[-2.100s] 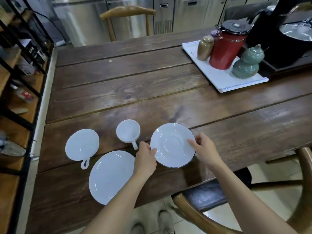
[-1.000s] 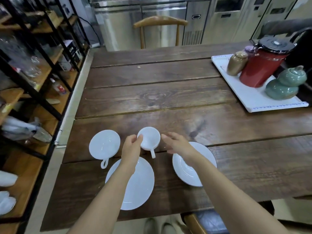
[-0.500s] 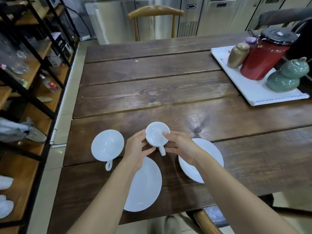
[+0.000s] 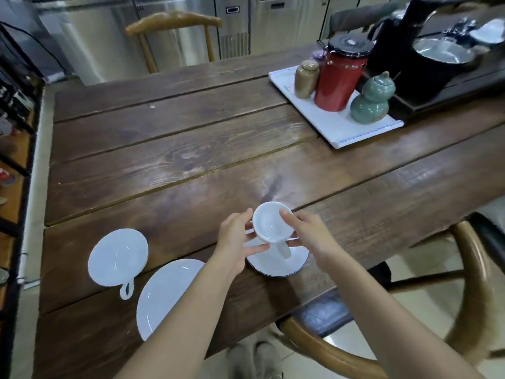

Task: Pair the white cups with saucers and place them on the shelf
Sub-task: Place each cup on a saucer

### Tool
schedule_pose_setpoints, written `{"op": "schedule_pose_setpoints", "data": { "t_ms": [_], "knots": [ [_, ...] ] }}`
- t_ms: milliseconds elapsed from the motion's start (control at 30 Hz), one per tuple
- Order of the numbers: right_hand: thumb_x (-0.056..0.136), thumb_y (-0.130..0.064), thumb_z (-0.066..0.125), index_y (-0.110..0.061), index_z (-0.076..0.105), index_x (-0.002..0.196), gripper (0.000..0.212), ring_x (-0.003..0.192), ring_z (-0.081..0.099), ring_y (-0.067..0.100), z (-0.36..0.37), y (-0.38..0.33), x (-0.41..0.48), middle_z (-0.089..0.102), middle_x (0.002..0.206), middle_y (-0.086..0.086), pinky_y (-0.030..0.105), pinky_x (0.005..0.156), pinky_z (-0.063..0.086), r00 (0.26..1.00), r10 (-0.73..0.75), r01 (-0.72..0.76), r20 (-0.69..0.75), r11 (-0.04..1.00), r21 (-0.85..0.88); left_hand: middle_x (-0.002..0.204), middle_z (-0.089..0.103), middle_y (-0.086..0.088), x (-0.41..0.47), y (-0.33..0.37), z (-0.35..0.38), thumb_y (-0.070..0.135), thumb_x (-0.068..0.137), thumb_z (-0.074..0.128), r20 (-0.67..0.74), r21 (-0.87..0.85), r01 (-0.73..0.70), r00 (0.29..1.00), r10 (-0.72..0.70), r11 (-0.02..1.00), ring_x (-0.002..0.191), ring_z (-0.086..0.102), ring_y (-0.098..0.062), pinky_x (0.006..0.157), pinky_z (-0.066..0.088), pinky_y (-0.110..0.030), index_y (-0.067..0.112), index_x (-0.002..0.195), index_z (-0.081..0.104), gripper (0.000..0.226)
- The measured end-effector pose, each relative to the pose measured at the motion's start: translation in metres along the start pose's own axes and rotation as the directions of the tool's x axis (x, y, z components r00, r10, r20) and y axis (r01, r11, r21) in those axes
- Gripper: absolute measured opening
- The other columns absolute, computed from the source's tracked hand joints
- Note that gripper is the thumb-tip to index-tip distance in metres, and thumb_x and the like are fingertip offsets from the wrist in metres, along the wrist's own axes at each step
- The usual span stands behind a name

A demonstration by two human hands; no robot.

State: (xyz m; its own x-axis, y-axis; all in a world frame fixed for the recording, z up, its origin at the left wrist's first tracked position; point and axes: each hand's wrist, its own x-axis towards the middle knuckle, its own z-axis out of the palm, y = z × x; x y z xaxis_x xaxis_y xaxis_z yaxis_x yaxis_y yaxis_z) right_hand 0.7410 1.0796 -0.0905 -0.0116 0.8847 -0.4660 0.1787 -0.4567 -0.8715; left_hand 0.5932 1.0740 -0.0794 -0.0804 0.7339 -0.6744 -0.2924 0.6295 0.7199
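A small white cup (image 4: 272, 224) is gripped from both sides, my left hand (image 4: 236, 242) on its left wall and my right hand (image 4: 310, 235) on its right. The cup sits over a white saucer (image 4: 276, 265) near the table's front edge, its handle pointing toward me; I cannot tell whether it touches the saucer. A second white cup (image 4: 117, 257) rests further left on the table. Beside it lies a second white saucer (image 4: 166, 292), partly hidden by my left forearm.
A white tray (image 4: 328, 124) at the far right carries a red canister (image 4: 340, 77), a brown jar (image 4: 306, 79) and a green gourd jar (image 4: 371, 98). A black kettle stand sits behind it. Wooden chairs stand at the near right (image 4: 470, 269) and far side. Shelving (image 4: 13, 149) lines the left.
Both hands took hold of the small cup and carried it rightward from the bare table to above the right saucer.
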Motion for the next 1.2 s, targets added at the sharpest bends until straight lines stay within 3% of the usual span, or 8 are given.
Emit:
{"op": "schedule_pose_setpoints", "data": {
  "t_ms": [133, 633, 700, 767, 867, 967, 1067, 1200],
  "knots": [
    [0.093, -0.035, 0.054, -0.003, 0.063, 0.096, 0.033, 0.074, 0.061, 0.013, -0.007, 0.007, -0.003, 0.062, 0.092, 0.009, 0.015, 0.050, 0.051, 1.000, -0.002, 0.002, -0.017, 1.000, 0.004, 0.099, 0.061, -0.011, 0.000, -0.006, 0.012, 0.025, 0.094, 0.052, -0.001, -0.015, 0.051, 0.999, -0.051, 0.999, 0.104, 0.060, -0.035, 0.073, 0.058, -0.048, 0.009, 0.105, 0.058, 0.020],
    [0.093, -0.038, 0.051, -0.005, 0.060, 0.094, 0.035, 0.083, 0.058, 0.020, -0.005, 0.023, 0.000, 0.059, 0.088, 0.006, 0.024, 0.058, 0.050, 0.997, 0.069, -0.070, -0.020, 0.994, -0.078, 0.110, 0.057, -0.012, 0.001, -0.021, 0.013, 0.023, 0.094, 0.054, -0.075, 0.037, 0.096, 0.993, -0.093, 0.995, 0.105, 0.058, -0.032, 0.068, 0.059, -0.044, 0.013, 0.114, 0.054, 0.023],
    [0.093, -0.042, 0.049, -0.007, 0.055, 0.081, 0.037, 0.073, 0.052, 0.021, -0.006, 0.025, 0.003, 0.053, 0.079, 0.007, 0.029, 0.058, 0.045, 0.997, 0.070, -0.077, -0.044, 0.979, -0.187, 0.114, 0.058, -0.010, 0.001, -0.017, 0.010, 0.025, 0.094, 0.054, -0.067, 0.073, 0.114, 0.992, -0.109, 0.991, 0.107, 0.057, -0.030, 0.079, 0.057, -0.048, 0.014, 0.117, 0.055, 0.026],
    [0.093, -0.047, 0.043, -0.010, 0.044, 0.072, 0.042, 0.068, 0.046, 0.023, -0.007, 0.019, 0.002, 0.046, 0.072, 0.005, 0.033, 0.059, 0.036, 0.992, 0.027, -0.082, -0.122, 0.878, -0.472, 0.114, 0.058, -0.008, -0.002, -0.009, 0.005, 0.027, 0.093, 0.054, -0.054, 0.155, 0.104, 0.994, -0.096, 0.982, 0.109, 0.055, -0.026, 0.085, 0.054, -0.044, 0.013, 0.115, 0.058, 0.027],
    [0.095, -0.048, 0.038, -0.007, 0.052, 0.099, 0.043, 0.088, 0.055, 0.033, 0.000, -0.002, -0.005, 0.055, 0.088, 0.009, 0.034, 0.067, 0.035, 0.953, -0.182, -0.050, -0.242, 0.694, -0.719, 0.099, 0.058, 0.002, -0.005, 0.008, -0.015, 0.029, 0.093, 0.055, -0.034, 0.346, -0.061, 0.996, 0.077, 0.936, 0.100, 0.052, -0.018, 0.086, 0.049, -0.035, 0.017, 0.101, 0.063, 0.016],
    [0.095, -0.045, 0.040, -0.009, 0.052, 0.117, 0.044, 0.100, 0.060, 0.031, 0.025, -0.027, -0.006, 0.065, 0.108, 0.010, 0.038, 0.075, 0.043, 0.932, -0.330, 0.144, -0.151, 0.718, -0.681, 0.100, 0.066, 0.005, -0.014, 0.029, -0.048, 0.032, 0.092, 0.054, -0.094, 0.448, -0.263, 0.936, 0.338, 0.855, 0.102, 0.061, -0.017, 0.097, 0.049, -0.041, 0.026, 0.096, 0.064, 0.013],
    [0.095, -0.042, 0.044, -0.010, 0.050, 0.128, 0.047, 0.100, 0.060, 0.029, 0.071, -0.043, -0.005, 0.067, 0.105, 0.011, 0.039, 0.082, 0.047, 0.931, -0.361, 0.318, 0.050, 0.737, -0.597, 0.093, 0.069, -0.001, -0.030, 0.048, -0.092, 0.027, 0.093, 0.052, -0.277, 0.446, -0.402, 0.787, 0.551, 0.799, 0.097, 0.064, -0.022, 0.090, 0.051, -0.039, 0.025, 0.084, 0.063, 0.014],
    [0.092, -0.045, 0.048, -0.007, 0.052, 0.128, 0.052, 0.110, 0.058, 0.029, 0.143, -0.042, 0.000, 0.065, 0.119, 0.013, 0.040, 0.095, 0.046, 0.925, -0.248, 0.362, 0.288, 0.805, -0.470, 0.112, 0.065, -0.005, -0.037, 0.049, -0.158, 0.028, 0.094, 0.051, -0.499, 0.540, -0.326, 0.619, 0.606, 0.776, 0.109, 0.058, -0.021, 0.086, 0.044, -0.031, 0.014, 0.112, 0.063, 0.026]
  ]
}}
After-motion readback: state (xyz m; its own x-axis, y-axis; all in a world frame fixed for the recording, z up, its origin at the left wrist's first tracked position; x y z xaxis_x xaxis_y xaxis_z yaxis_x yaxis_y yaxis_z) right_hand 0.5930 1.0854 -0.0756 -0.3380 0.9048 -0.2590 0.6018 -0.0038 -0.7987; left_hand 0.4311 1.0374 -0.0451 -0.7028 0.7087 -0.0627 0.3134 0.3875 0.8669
